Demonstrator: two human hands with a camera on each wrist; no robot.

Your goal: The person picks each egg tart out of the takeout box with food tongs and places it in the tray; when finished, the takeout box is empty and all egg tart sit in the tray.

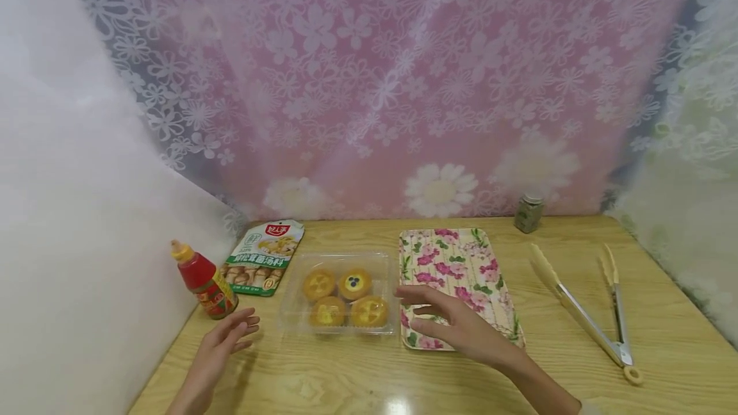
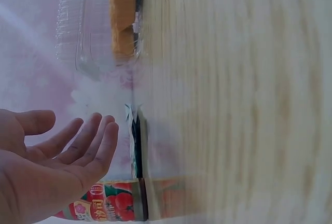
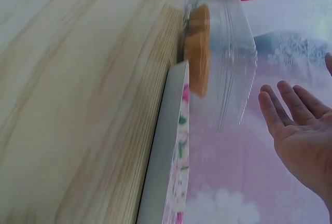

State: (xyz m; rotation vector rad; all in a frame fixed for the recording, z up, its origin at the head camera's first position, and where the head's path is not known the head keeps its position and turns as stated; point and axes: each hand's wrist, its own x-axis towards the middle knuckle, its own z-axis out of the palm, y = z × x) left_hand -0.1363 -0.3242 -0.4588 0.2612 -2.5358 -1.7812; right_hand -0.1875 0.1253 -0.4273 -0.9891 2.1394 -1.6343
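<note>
A clear plastic box [image 1: 296, 309] with several egg tarts [image 1: 328, 311] inside sits mid-table, its lid down. My left hand [image 1: 221, 344] hovers to its left with fingers loosely bent, holding nothing. Just beyond that hand stands a red ketchup bottle [image 1: 207, 284] with a yellow cap; the left wrist view shows tomatoes on its label [image 2: 116, 201]. My right hand [image 1: 455, 322] is above the floral tray [image 1: 438, 261], fingers extended toward the box and apart from it. In the right wrist view the right hand [image 3: 303, 130] is likewise empty beside the box [image 3: 231, 53].
A green and white seasoning pouch [image 1: 262, 258] lies behind the bottle. Metal tongs [image 1: 594, 325] with cream tips lie spread at the right. A small spice jar [image 1: 528, 213] stands at the back, near the patterned curtain [image 1: 369, 95]. White fabric [image 1: 86, 210] hangs on the left.
</note>
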